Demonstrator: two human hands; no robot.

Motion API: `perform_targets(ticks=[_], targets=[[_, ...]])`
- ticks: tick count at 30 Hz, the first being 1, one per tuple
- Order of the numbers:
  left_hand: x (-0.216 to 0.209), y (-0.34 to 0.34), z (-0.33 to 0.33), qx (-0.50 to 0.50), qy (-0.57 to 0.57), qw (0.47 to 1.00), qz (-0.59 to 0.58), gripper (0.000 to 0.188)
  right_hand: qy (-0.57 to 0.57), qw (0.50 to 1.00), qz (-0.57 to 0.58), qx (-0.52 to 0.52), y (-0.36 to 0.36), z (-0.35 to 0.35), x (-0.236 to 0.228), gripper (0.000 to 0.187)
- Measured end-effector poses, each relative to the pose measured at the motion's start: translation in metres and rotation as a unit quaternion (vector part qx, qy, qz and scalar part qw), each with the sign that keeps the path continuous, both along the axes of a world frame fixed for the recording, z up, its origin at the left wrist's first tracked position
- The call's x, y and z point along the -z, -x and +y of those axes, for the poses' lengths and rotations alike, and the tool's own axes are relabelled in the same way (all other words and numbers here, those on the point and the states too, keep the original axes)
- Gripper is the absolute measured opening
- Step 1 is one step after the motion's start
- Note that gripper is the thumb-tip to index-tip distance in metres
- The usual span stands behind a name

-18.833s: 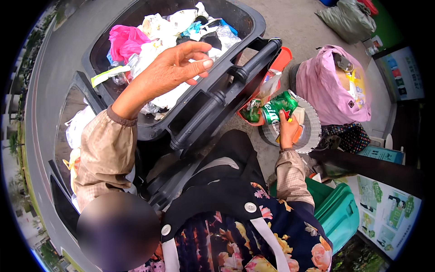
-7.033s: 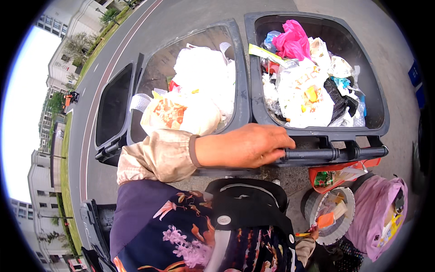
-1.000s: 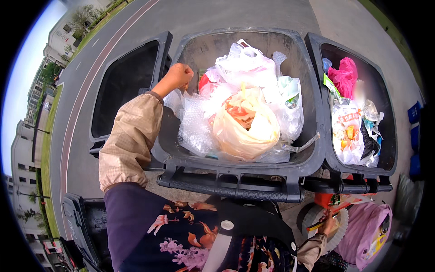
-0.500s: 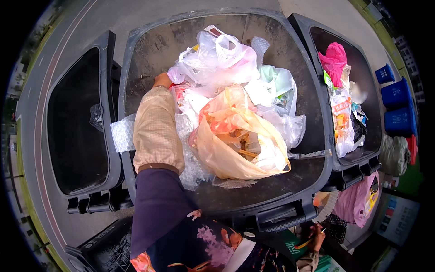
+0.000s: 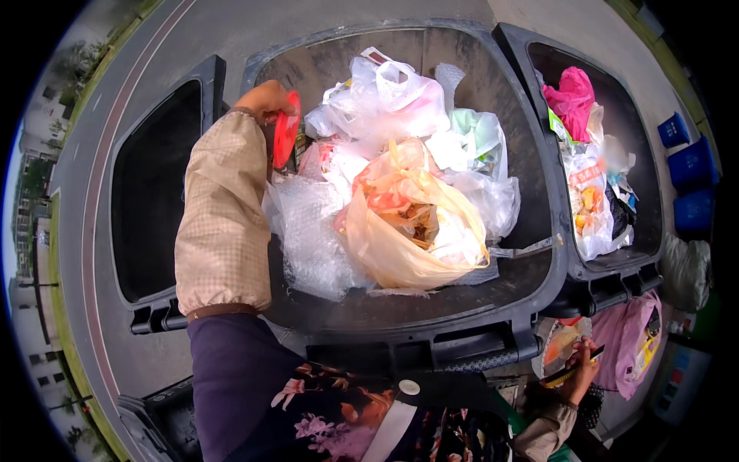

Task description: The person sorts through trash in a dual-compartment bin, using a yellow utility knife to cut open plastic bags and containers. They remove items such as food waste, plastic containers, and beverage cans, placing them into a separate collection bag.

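My left hand (image 5: 264,100) is closed on a flat, round red lid-like piece (image 5: 287,132), held on edge at the left side of a large dark bin (image 5: 308,60). Beside it, inside the bin, lie white plastic bags (image 5: 385,100), bubble wrap (image 5: 312,246) and an open peach-coloured plastic bag (image 5: 400,266) with brownish scraps in it. At the lower right, my right hand (image 5: 581,373) is closed around a thin stick-like tool (image 5: 560,377), dark with a yellow part; its exact kind is unclear. A round, pale-rimmed container (image 5: 553,343) is next to that hand.
An open bin (image 5: 154,200) stands at the left. On the right, another bin (image 5: 635,185) holds a bright pink bag (image 5: 571,100) and mixed rubbish. Blue bins (image 5: 689,165) are farther right, with a pink sack (image 5: 623,346) below. Another black bin (image 5: 165,420) is at lower left.
My left hand has come up and left from the rubbish, now with the red piece in it. The bubble wrap no longer hangs over the bin's left rim. My right hand has risen in view.
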State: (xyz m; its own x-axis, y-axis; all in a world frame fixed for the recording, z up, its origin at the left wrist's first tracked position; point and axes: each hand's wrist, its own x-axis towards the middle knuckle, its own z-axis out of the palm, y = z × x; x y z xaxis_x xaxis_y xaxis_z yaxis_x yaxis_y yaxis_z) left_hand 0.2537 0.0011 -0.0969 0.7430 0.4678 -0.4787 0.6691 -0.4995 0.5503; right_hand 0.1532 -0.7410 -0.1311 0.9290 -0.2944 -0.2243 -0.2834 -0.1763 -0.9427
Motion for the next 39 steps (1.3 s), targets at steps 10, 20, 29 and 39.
perform_targets(ticks=[10, 20, 29, 39], targets=[[-0.108, 0.055, -0.333, 0.487, -0.296, 0.683, -0.456, 0.018, -0.304, 0.915, 0.001, -0.265, -0.057, 0.115, -0.088, 0.043], [-0.084, 0.038, -0.529, 0.664, -0.162, 0.598, -0.419, 0.048, -0.444, 0.89, -0.068, 0.076, -0.005, -0.019, -0.027, 0.008], [-0.061, 0.032, -0.524, 0.591, -0.029, 0.72, -0.364, 0.031, -0.291, 0.907, -0.089, 0.292, 0.049, -0.138, 0.037, 0.012], [-0.066, 0.073, -0.494, 0.573, -0.033, 0.743, -0.345, 0.027, 0.497, 0.684, -0.532, 0.048, -0.177, -0.083, -0.088, 0.036]])
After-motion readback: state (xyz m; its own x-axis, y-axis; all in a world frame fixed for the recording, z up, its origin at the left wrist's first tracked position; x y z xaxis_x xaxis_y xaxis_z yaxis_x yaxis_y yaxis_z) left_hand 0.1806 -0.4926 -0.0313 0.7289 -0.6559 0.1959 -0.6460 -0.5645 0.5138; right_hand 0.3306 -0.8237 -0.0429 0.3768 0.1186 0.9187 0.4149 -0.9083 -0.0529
